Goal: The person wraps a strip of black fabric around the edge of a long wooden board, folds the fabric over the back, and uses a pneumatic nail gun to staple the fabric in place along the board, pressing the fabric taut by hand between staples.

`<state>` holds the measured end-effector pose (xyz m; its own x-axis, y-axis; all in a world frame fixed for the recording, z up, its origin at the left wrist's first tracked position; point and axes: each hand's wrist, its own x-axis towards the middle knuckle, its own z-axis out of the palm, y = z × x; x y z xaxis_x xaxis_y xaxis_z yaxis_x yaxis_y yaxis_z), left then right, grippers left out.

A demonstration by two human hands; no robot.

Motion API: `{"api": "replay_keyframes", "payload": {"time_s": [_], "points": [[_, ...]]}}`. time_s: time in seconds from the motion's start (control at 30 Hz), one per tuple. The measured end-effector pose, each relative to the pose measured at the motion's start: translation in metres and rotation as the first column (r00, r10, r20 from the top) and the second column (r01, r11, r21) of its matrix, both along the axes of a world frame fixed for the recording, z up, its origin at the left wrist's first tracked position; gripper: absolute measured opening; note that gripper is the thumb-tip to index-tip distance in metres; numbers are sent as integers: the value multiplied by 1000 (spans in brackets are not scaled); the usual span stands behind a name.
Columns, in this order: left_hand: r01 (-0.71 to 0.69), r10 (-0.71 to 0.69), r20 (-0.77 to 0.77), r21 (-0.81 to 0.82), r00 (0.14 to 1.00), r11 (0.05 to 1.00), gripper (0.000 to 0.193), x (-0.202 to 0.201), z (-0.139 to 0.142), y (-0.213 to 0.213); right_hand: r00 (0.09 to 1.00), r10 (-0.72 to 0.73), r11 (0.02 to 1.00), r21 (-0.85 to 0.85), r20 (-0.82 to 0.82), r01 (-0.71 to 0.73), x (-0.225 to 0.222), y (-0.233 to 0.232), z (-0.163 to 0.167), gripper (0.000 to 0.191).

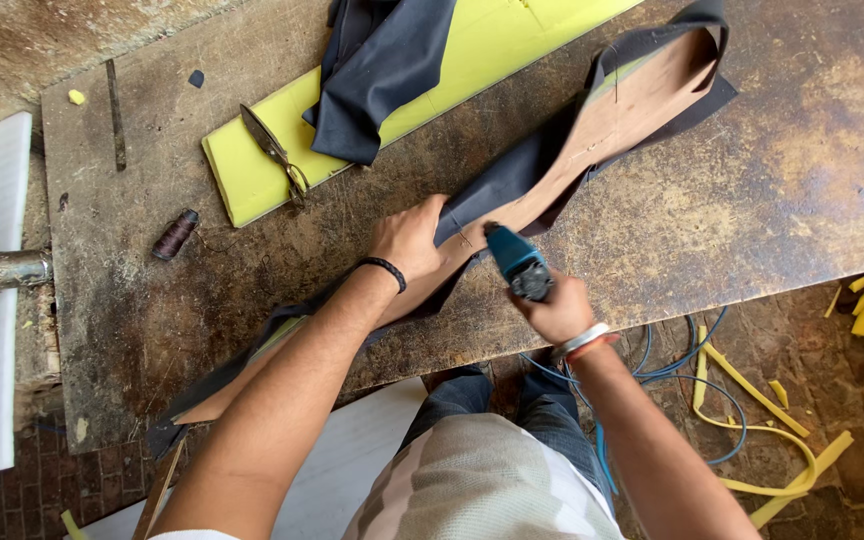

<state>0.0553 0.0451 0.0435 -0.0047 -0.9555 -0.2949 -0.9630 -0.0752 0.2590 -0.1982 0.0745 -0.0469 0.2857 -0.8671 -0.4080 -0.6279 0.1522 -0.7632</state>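
Left hand (410, 240) lies flat, fingers together, palm down, pressing on a long curved wooden panel (607, 115) wrapped in dark navy fabric (497, 180); the hand sits near the middle of the worktop (732, 210), just inside its near edge. A black band circles the left wrist. The panel runs diagonally from the near left corner of the worktop up toward the far right, bare brown wood facing up, fabric folded over its edges along both sides. Right hand (557, 310) is closed around a teal power tool (517, 262), a staple gun by its look, nose pointing at the panel edge just beside the left hand's fingertips; whether the nose touches the fabric cannot be told. White and orange bands on the right wrist. A blue hose or cable (667, 365) trails from below the tool over the floor past the near edge. Toward the far edge lies a yellow-green foam slab (262, 160) with a second piece of navy fabric (382, 70) draped across it and a pair of scissors (274, 152) resting on its left end. A spool of dark thread (174, 235) lies on the worktop left of centre, well apart from both hands. A metal bar (114, 115) lies near the far left corner. Yellow foam offcuts (762, 400) are scattered on the floor at right.
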Motion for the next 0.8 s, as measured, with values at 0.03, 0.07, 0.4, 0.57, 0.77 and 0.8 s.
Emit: {"api": "replay_keyframes", "payload": {"time_s": [0.03,0.07,0.4,0.57,0.77,0.8], "points": [[24,-24,-42,2,999,1000,80,0,4,2,999,-47,999,-23,-27,46,-14,-6,-1,44],[13,-13,-16,5,1000,1000,72,-2,9,6,994,-93,995,-45,-54,90,-28,-11,-4,50],[-196,136,-208,-303,969,933,46,-63,26,-20,833,-41,930,-327,-552,-171,-149,-85,-35,64],[-132,117,-125,-123,985,984,39,-114,-18,-76,993,-113,993,-40,31,115,-99,-68,-6,44],[491,-539,-444,-229,716,841,74,-50,-18,-80,867,-137,931,361,480,-52,-10,-16,46,44],[381,-250,-614,89,748,920,64,-30,-16,-72,839,-203,901,432,505,-43,0,-14,52,45]]}}
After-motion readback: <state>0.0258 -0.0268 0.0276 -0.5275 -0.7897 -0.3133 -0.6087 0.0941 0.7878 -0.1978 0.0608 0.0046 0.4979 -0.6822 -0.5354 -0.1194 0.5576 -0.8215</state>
